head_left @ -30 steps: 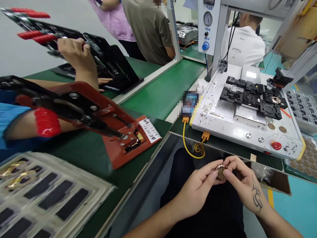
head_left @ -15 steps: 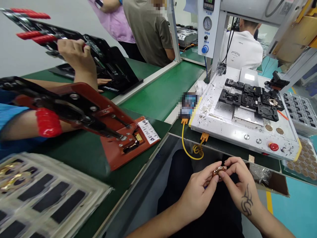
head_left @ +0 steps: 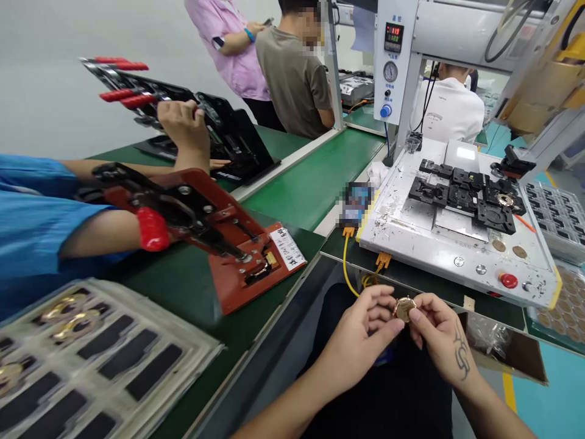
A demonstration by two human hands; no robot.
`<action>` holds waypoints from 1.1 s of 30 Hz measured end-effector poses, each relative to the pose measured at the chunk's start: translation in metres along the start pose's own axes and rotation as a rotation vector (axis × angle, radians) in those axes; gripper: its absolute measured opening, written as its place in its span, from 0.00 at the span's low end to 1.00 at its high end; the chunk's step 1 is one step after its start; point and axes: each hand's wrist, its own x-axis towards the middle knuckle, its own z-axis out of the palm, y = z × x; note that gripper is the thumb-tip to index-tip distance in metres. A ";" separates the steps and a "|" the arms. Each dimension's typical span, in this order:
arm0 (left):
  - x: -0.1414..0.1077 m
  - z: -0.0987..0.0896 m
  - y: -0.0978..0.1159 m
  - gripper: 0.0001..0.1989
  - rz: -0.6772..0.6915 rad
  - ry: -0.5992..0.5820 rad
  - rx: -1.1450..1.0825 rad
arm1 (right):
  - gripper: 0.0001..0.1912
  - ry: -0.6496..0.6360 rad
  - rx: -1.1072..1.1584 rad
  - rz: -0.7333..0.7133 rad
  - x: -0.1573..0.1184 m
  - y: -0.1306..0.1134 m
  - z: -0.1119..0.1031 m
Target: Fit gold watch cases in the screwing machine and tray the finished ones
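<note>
A round rose-gold watch case (head_left: 404,310) with small lugs is held up over my lap, its flat brownish face turned toward me. My left hand (head_left: 359,338) grips its left edge, with the thumb in front and the fingers curled behind. On the opposite edge, my right hand (head_left: 439,332) pinches it between thumb and index finger. The fingertips behind the case are partly hidden. Closest to my hands is the white press machine (head_left: 411,247), whose black fixture blocks (head_left: 461,195) carry a gold ring-shaped part (head_left: 504,200).
Left of me stands a red-brown toggle-clamp fixture (head_left: 223,292), beside a tray (head_left: 192,366) of gold parts. A co-worker's hand (head_left: 185,131) grips a black clamp fixture (head_left: 253,146). Yellow cable (head_left: 346,262) hangs at the bench edge. A cardboard box (head_left: 525,360) and discs (head_left: 564,305) are right.
The watch case has been tilted so its round face shows toward me. My left fingers have spread somewhat, and the view has shifted to the left.
</note>
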 end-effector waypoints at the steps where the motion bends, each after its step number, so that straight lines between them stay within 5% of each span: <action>1: -0.001 0.001 -0.001 0.17 -0.007 0.007 0.008 | 0.19 -0.008 0.034 0.015 0.001 0.002 0.002; 4: -0.005 0.003 -0.001 0.09 0.010 0.021 0.085 | 0.20 -0.031 0.057 0.031 0.001 0.003 0.008; 15: -0.009 -0.001 0.010 0.11 0.077 0.082 0.206 | 0.20 -0.040 -0.036 -0.016 -0.001 -0.011 0.016; 23: -0.016 -0.009 0.022 0.07 0.114 0.159 0.354 | 0.23 -0.393 -0.567 -0.602 0.020 -0.030 0.004; 28: -0.034 -0.035 0.081 0.07 0.276 0.189 0.630 | 0.29 -0.407 -0.661 -0.821 0.040 -0.038 0.016; 33: -0.033 -0.112 0.156 0.12 0.819 0.582 1.005 | 0.23 -0.303 -0.570 -0.814 0.063 -0.042 0.035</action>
